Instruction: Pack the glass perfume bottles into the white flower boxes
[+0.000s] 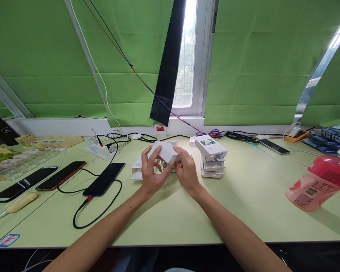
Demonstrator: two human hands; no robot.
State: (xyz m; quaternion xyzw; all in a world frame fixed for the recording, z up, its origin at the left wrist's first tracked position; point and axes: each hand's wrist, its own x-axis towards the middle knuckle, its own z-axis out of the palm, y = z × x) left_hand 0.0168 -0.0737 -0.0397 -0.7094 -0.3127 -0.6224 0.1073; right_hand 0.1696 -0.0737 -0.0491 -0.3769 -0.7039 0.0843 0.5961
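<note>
Between my two hands is a small white cardboard box (167, 152), held up over the middle of the table. My left hand (152, 170) grips its left side with thumb and fingers. On the other side, my right hand (186, 170) pinches the box's right end. Something shiny and greenish lies behind and below my fingers, mostly hidden, and I cannot make out what it is. A white carton piece (137, 168) lies just left of my left hand. To the right of my right hand stands a stack of flattened white boxes, with a printed white box (210, 147) on top.
Several phones, one a black phone (105, 179) on a cable, lie at the left near a power strip (100, 150). A pink-red bottle (319, 183) stands at the right. Cables (240, 136) run along the back, near another phone (274, 146).
</note>
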